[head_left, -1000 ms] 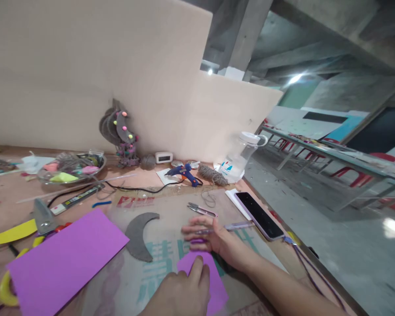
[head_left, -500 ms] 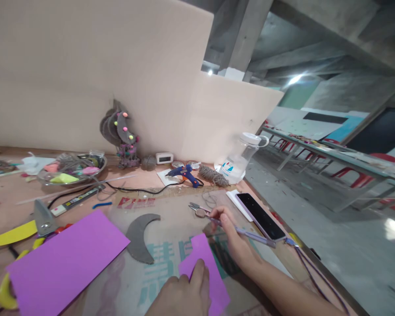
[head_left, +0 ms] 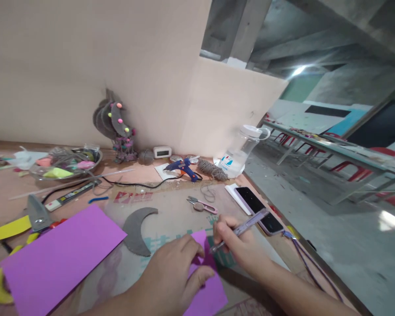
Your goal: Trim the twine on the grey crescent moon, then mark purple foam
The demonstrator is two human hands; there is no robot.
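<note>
My right hand [head_left: 233,239] is closed around a pale purple pen [head_left: 246,226], whose tip points down at the right edge of a small cut piece of purple paper [head_left: 213,289]. My left hand [head_left: 181,272] rests on that same piece, its thumb spread from the curved fingers and pressing it to the work surface. To the left of this hand lies a grey crescent shape [head_left: 134,230]. A larger purple sheet [head_left: 66,259] lies farther left, partly over yellow-handled scissors [head_left: 37,215]. Small pink-handled scissors [head_left: 202,205] lie beyond my right hand.
A blue glue gun [head_left: 184,168], a yarn bundle [head_left: 212,170] and a clear bottle [head_left: 238,153] stand along the back. At the right lies a phone [head_left: 260,210]. A metal dish [head_left: 41,175] and a decorated crescent ornament [head_left: 115,123] are at the back left.
My right hand has turned the pen so its tip now points down at the small purple paper. My left hand has shifted up the paper, its thumb spreading. The view has tilted slightly.
</note>
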